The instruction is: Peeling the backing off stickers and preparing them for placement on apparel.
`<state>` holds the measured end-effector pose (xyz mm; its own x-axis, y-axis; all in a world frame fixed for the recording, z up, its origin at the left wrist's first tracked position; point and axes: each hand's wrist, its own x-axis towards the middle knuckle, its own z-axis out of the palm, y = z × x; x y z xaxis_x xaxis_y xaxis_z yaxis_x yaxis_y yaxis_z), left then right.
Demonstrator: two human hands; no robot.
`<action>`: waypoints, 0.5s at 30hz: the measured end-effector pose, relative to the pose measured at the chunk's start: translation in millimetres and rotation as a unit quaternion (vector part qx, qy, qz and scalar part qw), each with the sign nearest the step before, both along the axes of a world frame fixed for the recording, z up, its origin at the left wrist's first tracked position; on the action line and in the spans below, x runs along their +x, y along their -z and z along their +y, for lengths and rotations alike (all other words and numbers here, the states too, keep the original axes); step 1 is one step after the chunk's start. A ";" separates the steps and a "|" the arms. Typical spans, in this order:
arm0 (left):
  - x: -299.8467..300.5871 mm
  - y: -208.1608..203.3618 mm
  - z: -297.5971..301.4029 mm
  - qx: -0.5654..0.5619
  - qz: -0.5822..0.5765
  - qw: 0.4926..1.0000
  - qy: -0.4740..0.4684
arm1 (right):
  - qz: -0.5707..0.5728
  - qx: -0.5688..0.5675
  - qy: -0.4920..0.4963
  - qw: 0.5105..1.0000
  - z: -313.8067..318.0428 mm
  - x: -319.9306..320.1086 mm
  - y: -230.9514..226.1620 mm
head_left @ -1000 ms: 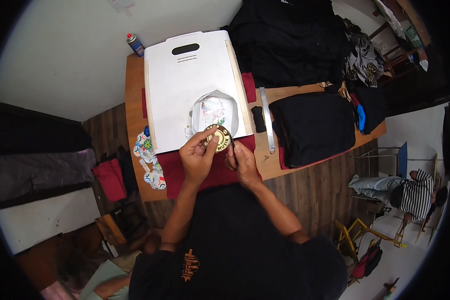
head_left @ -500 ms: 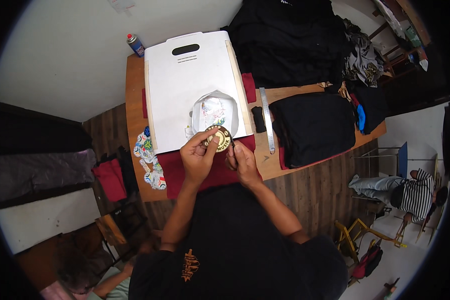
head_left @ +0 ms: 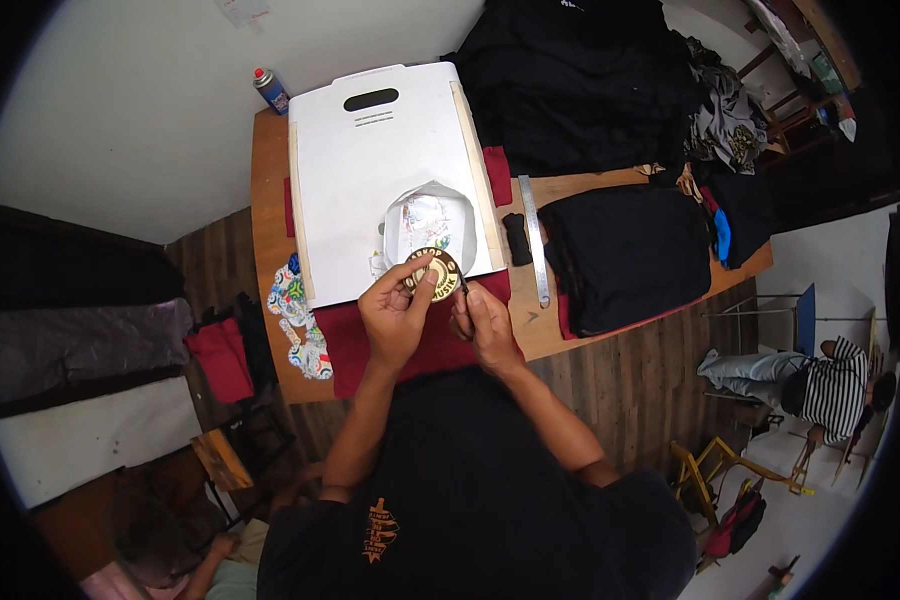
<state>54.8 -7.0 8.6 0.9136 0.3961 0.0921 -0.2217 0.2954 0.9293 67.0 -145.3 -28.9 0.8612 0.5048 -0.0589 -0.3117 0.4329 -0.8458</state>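
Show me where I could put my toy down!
Biggest bare patch: the middle of the white panel, between its dark slot and the round white rim. Smaller: the wood table below the steel ruler, between the right hand and the folded black cloth. It's crowded around the left hand and round badge, and under the big black cloth pile.

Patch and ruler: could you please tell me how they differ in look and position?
The patch is round; the ruler is long and narrow. The patch is dark brown and cream, the ruler silvery. The left hand holds the patch, while the ruler lies on the table. Both look flat.
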 end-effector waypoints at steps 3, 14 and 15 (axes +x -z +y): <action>-0.1 0.2 0.0 -0.004 0.004 1.000 0.001 | -0.011 -0.004 0.005 1.000 1.2 0.7 -4.9; -0.5 1.5 0.3 0.001 0.006 1.000 -0.002 | 0.009 0.012 0.000 1.000 -1.3 -0.3 -2.6; -0.5 2.0 0.3 0.001 0.006 1.000 -0.002 | 0.008 0.011 -0.003 1.000 -1.4 -0.5 -2.2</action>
<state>54.3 -6.8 6.6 0.9134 0.3988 0.0813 -0.2107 0.2924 0.9328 66.5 -146.7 -26.7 0.8572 0.5112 -0.0616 -0.3279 0.4498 -0.8307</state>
